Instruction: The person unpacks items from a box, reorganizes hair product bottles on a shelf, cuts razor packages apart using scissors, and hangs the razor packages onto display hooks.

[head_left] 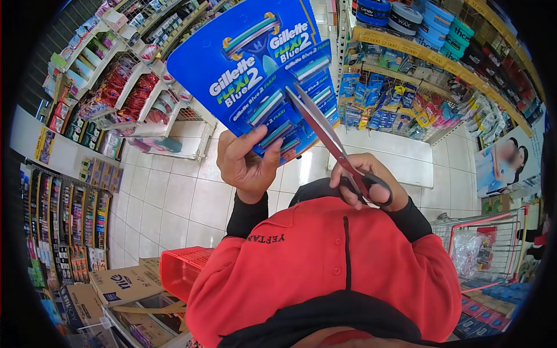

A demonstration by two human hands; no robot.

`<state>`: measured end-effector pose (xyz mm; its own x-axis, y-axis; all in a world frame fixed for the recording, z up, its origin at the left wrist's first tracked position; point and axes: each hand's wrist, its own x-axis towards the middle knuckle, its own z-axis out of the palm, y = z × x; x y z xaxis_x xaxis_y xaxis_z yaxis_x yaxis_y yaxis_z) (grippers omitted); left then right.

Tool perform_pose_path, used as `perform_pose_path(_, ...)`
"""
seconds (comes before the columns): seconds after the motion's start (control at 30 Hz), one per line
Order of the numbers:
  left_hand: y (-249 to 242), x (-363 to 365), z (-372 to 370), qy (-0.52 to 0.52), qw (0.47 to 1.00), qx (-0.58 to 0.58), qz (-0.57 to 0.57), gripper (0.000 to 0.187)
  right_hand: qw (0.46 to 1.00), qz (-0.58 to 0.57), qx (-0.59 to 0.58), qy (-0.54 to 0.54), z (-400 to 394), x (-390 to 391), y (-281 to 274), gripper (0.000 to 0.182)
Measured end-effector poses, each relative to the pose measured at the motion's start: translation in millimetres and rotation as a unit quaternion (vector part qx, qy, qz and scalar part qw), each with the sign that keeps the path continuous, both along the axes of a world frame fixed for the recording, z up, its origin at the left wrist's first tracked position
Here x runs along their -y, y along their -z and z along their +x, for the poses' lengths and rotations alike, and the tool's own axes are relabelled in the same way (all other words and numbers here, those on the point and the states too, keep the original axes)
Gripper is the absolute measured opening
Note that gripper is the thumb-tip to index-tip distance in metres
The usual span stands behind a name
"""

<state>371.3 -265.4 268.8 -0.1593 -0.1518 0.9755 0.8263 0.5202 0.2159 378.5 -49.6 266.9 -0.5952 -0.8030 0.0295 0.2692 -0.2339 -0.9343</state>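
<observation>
My left hand (249,159) grips the lower edge of a blue Gillette razor display card (232,52), thumb and fingers closed over its lowest razor packs. Several razors in clear packs (268,109) are fixed on the card in columns below the printed brand name. In my right hand (374,180) is a pair of scissors (325,130) with dark handles, fingers through the loops. The scissor blades point up and left, slightly parted, and their tips overlap the card between the razor columns.
Store shelves stand on both sides, with red packets (139,93) at left and hanging goods (383,104) at right. A red basket (183,269) and cardboard boxes (125,284) sit lower left. A wire shopping cart (493,232) stands at right on the tiled floor (168,197).
</observation>
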Motion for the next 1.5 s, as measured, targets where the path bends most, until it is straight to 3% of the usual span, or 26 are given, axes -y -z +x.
perform_pose_path(0.07, 2, -1, -3, 0.014, 1.000, -0.004, -0.004, 0.031, 0.999, 0.016, -0.021, 0.020, -2, 2, 1, 0.079)
perform_pose_path(0.13, 6, -4, -6, 0.102, 0.994, 0.009, 0.046, 0.034, 0.997, -0.004, -0.060, 0.053, -3, 4, 9, 0.072)
perform_pose_path(0.27, 11, 0, -8, 0.127, 0.990, 0.025, 0.048, 0.042, 0.994, 0.002, -0.088, 0.057, -8, 4, 16, 0.068)
perform_pose_path(0.37, 9, -8, -8, 0.134, 0.982, 0.042, 0.123, 0.046, 0.997, 0.012, -0.069, 0.045, -9, 0, 15, 0.069)
perform_pose_path(0.53, 16, 2, -11, 0.102, 0.988, 0.072, 0.091, 0.052, 1.000, 0.028, 0.008, -0.011, -15, -9, 8, 0.066)
perform_pose_path(0.67, 18, 4, -12, 0.117, 0.985, 0.068, 0.103, 0.054, 0.999, 0.026, -0.010, 0.020, -16, -9, 7, 0.065)
perform_pose_path(0.73, 18, 7, -13, 0.132, 0.981, 0.073, 0.119, 0.055, 0.989, 0.065, -0.133, 0.025, -20, -13, 12, 0.064)
perform_pose_path(0.77, 18, 8, -13, 0.148, 0.976, 0.078, 0.137, 0.056, 0.989, 0.066, -0.133, 0.023, -24, -19, 15, 0.064)
perform_pose_path(0.83, 16, 9, -11, 0.141, 0.971, 0.101, 0.163, 0.058, 0.957, 0.075, -0.280, 0.006, -33, -33, 20, 0.063)
perform_pose_path(0.87, 15, 9, -11, 0.151, 0.966, 0.119, 0.172, 0.058, 0.958, 0.035, -0.285, 0.021, -34, -36, 20, 0.058)
perform_pose_path(0.9, 15, 9, -11, 0.161, 0.960, 0.138, 0.181, 0.058, 0.958, 0.035, -0.284, 0.019, -33, -36, 19, 0.058)
perform_pose_path(0.97, 20, 6, -10, 0.168, 0.955, 0.148, 0.193, 0.058, 0.956, -0.003, -0.237, 0.175, -30, -37, 19, 0.053)
perform_pose_path(1.03, 26, 2, -9, 0.202, 0.946, 0.171, 0.189, 0.057, 0.955, -0.016, -0.213, 0.206, -34, -32, 17, 0.051)
perform_pose_path(1.1, 30, -1, -8, 0.222, 0.939, 0.181, 0.188, 0.056, 0.896, -0.037, -0.247, 0.366, -39, -19, 14, 0.052)
perform_pose_path(1.2, 37, -9, -5, 0.250, 0.923, 0.235, 0.174, 0.056, 0.922, -0.112, -0.177, 0.325, -39, -1, 7, 0.049)
perform_pose_path(1.33, 42, -14, -2, 0.257, 0.912, 0.270, 0.171, 0.055, 0.915, -0.087, -0.206, 0.335, -41, 7, 15, 0.042)
perform_pose_path(1.4, 37, -13, 2, 0.357, 0.870, 0.270, 0.205, 0.052, 0.928, -0.065, -0.189, 0.315, -42, 8, 18, 0.040)
perform_pose_path(1.5, 40, -3, -3, 0.301, 0.903, 0.285, 0.114, 0.047, 0.936, -0.062, -0.167, 0.303, -40, 10, 19, 0.040)
